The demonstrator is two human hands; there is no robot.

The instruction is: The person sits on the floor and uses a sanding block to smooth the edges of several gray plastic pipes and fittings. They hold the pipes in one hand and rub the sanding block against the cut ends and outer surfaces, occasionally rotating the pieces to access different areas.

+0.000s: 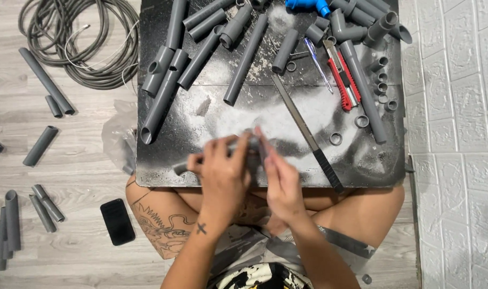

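Two hands at 6 o'clock of the board, working one short piece. Largest to smallest:

- Black square work board on the lap, dusted white with shavings, loaded with grey plastic pipe lengths and tee fittings from 9 through 1 o'clock.
- Grey coiled cable on the wood-pattern floor at 10 o'clock; loose grey pipe offcuts at 8–9 o'clock.
- Long flat metal blade with black handle lying diagonal, centre to 5 o'clock.
- Red utility knife at 1 o'clock, pen just beside it; blue fitting at 12.
- Black phone face down on floor at 7 o'clock.
- Small grey cut rings scattered at 2–3 o'clock.

Hands: left hand curled shut round a short grey pipe piece, pinning it to the board's near edge; stub sticks out toward 9 o'clock. Right hand fingers nearly closed, tips pressed against the same piece at its 3 o'clock end. Motion blur there; cannot tell whether anything small sits between the right fingertips.

Step, by judgement: trimming or cleaning the pipe end, or fitting something on. Next likely needs a steady left clamp and square alignment at the end.

Packages, labels, signs: none readable. Clear plastic bag crumpled at 9 o'clock of the board.
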